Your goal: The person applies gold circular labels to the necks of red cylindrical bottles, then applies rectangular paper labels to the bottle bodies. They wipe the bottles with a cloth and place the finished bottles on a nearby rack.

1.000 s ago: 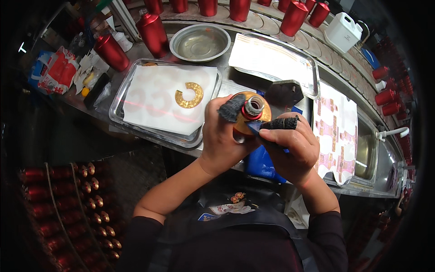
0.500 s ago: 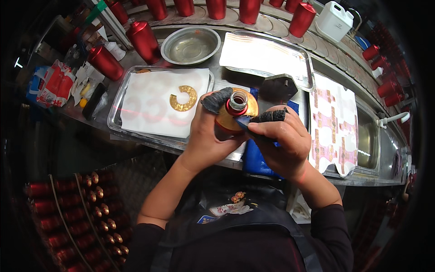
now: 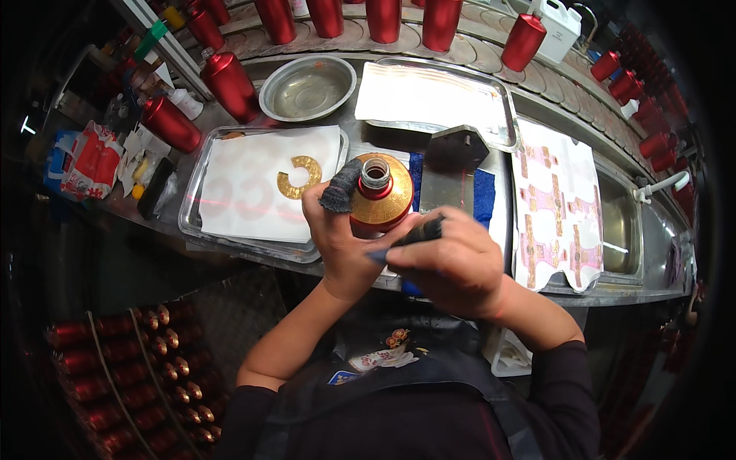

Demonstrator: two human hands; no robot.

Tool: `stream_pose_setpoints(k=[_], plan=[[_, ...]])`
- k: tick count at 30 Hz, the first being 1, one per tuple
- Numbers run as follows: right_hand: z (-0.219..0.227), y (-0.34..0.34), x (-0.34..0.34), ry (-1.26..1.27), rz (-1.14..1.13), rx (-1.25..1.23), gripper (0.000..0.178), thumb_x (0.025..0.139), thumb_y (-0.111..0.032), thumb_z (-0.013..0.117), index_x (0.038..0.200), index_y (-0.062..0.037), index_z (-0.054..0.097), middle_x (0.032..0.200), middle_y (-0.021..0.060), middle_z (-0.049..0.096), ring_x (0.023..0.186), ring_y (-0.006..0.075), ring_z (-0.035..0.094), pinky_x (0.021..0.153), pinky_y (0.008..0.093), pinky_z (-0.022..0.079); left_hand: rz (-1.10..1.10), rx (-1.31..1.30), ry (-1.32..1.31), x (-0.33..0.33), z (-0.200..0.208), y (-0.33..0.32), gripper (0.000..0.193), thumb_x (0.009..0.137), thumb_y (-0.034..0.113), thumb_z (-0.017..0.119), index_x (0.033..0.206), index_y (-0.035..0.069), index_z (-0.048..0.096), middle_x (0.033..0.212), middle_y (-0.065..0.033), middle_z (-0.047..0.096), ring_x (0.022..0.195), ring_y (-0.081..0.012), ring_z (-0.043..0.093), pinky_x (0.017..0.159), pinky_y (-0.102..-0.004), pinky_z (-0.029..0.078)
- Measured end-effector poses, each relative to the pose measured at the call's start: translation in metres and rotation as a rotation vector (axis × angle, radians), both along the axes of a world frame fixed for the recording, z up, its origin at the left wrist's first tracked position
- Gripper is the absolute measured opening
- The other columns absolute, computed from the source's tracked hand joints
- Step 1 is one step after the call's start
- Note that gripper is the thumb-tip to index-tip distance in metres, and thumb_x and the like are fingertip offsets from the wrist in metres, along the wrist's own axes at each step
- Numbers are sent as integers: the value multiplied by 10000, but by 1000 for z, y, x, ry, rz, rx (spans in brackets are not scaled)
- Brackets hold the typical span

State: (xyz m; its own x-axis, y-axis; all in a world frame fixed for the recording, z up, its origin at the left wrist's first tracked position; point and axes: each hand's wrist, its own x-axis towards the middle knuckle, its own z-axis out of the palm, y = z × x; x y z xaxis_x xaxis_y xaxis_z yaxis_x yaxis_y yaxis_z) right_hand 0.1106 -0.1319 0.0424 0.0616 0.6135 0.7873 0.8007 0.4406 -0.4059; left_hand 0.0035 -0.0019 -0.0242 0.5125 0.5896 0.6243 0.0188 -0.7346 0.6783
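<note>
My left hand [image 3: 343,249] is wrapped round a red bottle [image 3: 372,224] with an open clear neck, its thumb covered by a dark cloth sleeve. Gold patterned film [image 3: 392,198] covers the bottle's sloping shoulder. Closed in my right hand [image 3: 464,264] is a small dark-blue scraper [image 3: 377,255], its tip beside my left palm, below the bottle. Motion smears this hand somewhat; black wrapping covers its forefinger. To the left, a C-shaped gold decal [image 3: 300,178] lies on white paper [image 3: 249,208] in a metal tray [image 3: 188,207].
A dark angular bracket [image 3: 458,148] stands beyond my hands, beside a blue cloth [image 3: 483,199]. Behind lie a metal bowl [image 3: 308,88] and a paper-lined tray [image 3: 512,142]. Patterned pink decals [image 3: 544,201] and a sink [image 3: 622,238] are on the right. Red bottles [image 3: 383,21] line the conveyor.
My right hand has drawn the scraper away from the bottle's neck, down and left. The bottle's gold shoulder now shows more fully. The whole view has shifted slightly.
</note>
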Motion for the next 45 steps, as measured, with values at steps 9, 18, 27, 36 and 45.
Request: stream_pose_setpoints(k=[9,18,27,36,45], plan=[[5,4,18,474,-280,-214,230,841,-87,797,1012,6,674,921,89,679,811,127,642,728,252,503,-257,-342,35,-7,7,22,812,573,198,966,1265,54,567,1209,-128,495,1100,-295,566,949,-393,487],[-12,39,55,676,-242,-383,221,826,-121,785,980,-5,676,852,47,651,796,105,605,737,248,492,-717,-460,214,-15,32,73,916,563,117,962,1373,46,540,1251,-83,600,1201,-230,576,1045,-348,445],[37,14,34,506,-217,-229,213,812,-79,788,984,2,692,868,65,689,794,121,660,714,256,516,-696,-678,40,-28,27,55,1169,569,210,1012,1508,36,337,1478,-133,435,1393,-245,436,1166,-386,344],[7,29,40,551,-230,-414,213,826,-108,783,973,2,676,876,60,677,807,116,636,744,250,504,-504,-466,129,-20,19,50,858,597,148,960,1332,55,526,1310,-130,583,1186,-264,617,1015,-378,500],[32,77,68,592,-27,-621,224,814,-116,792,962,6,677,855,12,650,812,74,595,755,232,485,-955,-799,277,-6,31,83,1178,597,155,971,1497,15,224,1382,-145,540,1290,-235,545,1113,-369,417]])
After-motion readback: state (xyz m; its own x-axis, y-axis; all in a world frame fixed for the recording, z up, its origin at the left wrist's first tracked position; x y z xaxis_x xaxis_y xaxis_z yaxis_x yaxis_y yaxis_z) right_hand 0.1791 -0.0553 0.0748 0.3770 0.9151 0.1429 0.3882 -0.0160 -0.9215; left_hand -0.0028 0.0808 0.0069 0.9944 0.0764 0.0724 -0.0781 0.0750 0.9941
